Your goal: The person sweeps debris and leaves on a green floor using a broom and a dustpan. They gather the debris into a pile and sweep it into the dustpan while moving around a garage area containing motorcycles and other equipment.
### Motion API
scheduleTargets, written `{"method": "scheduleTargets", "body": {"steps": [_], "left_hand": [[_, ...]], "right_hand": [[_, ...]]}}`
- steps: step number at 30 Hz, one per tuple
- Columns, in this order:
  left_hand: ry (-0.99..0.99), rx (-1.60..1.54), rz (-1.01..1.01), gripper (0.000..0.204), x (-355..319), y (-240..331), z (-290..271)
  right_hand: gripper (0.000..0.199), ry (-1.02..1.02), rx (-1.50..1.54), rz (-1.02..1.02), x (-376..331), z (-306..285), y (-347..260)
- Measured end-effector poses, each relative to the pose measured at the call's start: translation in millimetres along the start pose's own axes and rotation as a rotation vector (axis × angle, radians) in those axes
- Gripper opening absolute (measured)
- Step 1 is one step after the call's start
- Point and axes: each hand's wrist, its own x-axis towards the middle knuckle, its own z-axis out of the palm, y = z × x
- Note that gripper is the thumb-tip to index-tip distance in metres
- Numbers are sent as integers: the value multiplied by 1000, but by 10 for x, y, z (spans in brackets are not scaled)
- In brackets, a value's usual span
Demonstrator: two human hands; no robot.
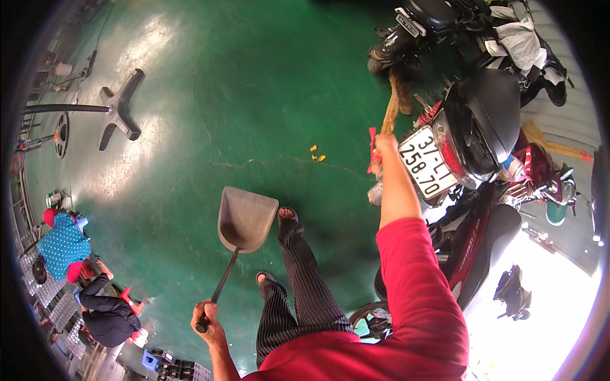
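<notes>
Dustpan (249, 222), 8 o'clock | left hand (214, 329) wraps handle end (203, 326), likely for reach | right hand (385, 145) grips straw broom (391, 114), 2 o'clock

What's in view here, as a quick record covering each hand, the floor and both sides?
Left hand: grips a grey dustpan by its handle
Right hand: grips a tan broom
Floor: green, small yellow scraps on it
Right side: parked motorbikes
Left side: two people, a star-shaped stand base
</notes>
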Motion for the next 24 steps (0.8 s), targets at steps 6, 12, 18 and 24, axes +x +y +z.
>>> {"method": "scheduleTargets", "body": {"steps": [6, 12, 18, 24], "left_hand": [[9, -29, 40, 22, -200, -162, -153], [62, -153, 52, 22, -627, -454, -609], [82, -214, 200, 23, -1204, -1020, -1310], [96, -272, 324, 23, -2022, -1633, -2065]], "right_hand": [[57, -92, 46, -15, -1250, 541, 650], [70, -371, -30, -61, -2843, 328, 1207], [77, -377, -135, -204, -4151, 506, 2234], [71, -420, -305, -316, -5486, 513, 3235]]}}
